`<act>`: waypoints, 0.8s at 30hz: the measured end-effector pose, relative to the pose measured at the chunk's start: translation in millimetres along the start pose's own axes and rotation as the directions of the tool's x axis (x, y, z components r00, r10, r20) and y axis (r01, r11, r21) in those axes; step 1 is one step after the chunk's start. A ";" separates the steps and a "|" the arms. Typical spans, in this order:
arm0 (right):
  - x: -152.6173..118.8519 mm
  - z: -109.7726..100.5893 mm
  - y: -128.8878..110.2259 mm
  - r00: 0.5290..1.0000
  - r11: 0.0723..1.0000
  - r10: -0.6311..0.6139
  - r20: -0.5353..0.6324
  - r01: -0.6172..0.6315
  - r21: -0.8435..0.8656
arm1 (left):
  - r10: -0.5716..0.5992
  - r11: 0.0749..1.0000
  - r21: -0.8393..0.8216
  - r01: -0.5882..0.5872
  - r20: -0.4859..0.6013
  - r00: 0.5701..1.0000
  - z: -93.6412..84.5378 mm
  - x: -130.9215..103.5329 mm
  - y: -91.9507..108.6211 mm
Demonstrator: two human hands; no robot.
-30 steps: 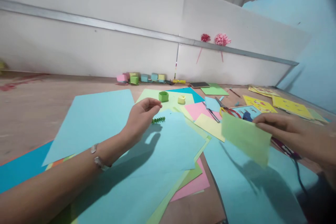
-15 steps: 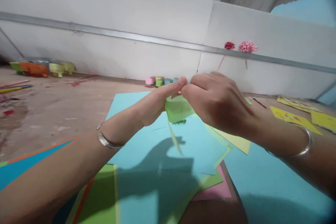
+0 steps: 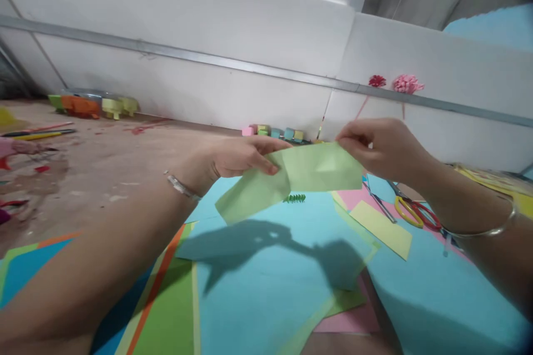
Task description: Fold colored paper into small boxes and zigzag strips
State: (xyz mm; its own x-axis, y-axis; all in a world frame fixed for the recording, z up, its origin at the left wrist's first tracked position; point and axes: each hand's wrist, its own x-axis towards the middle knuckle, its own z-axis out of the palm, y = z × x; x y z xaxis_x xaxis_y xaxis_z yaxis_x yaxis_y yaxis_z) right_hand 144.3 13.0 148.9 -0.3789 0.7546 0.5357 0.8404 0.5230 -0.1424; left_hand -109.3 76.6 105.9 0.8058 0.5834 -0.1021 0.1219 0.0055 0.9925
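A strip of light green paper (image 3: 320, 169) is held up above the blue sheets, bent near its middle. My left hand (image 3: 245, 156) pinches it at the bend, thumb in front and fingers behind. At the strip's upper right end, my right hand (image 3: 377, 147) grips the edge between thumb and fingers. Below the strip, a small green fringed paper piece (image 3: 295, 198) lies on the light blue paper (image 3: 266, 283). Shadows of both hands and the strip fall across that paper.
Scissors with yellow and red handles (image 3: 410, 213) and a pale yellow paper piece (image 3: 383, 227) lie to the right. Small folded paper blocks (image 3: 277, 132) stand by the wall. Pencils (image 3: 41, 133) are at the left. Paper flowers (image 3: 407, 84) rest against the wall.
My hands have moved apart, the left to the left and the right to the right. The light green paper, curled between them before, is now spread out as a strip.
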 end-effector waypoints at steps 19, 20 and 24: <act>-94.1 78.8 86.5 0.715 0.384 0.415 0.562 -0.698 0.604 | -0.478 0.878 0.017 0.478 0.091 0.874 50.6 52.8 -76.7; -95.8 81.9 88.3 0.708 0.353 0.427 0.563 -0.704 0.617 | -0.483 0.875 0.012 0.484 0.084 0.872 51.4 53.1 -77.2; -100.8 89.9 86.0 0.670 0.249 0.438 0.599 -0.731 0.636 | -0.495 0.868 -0.005 0.497 0.084 0.865 60.2 52.8 -76.5</act>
State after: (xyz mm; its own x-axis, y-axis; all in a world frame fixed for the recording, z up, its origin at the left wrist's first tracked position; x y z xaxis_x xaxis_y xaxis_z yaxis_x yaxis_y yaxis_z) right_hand 219.9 17.5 7.8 -0.1175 0.9724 -0.2016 0.2401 -0.1692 -0.9559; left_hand -41.2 58.1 20.5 0.6853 0.4331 -0.5855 0.5035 0.2991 0.8106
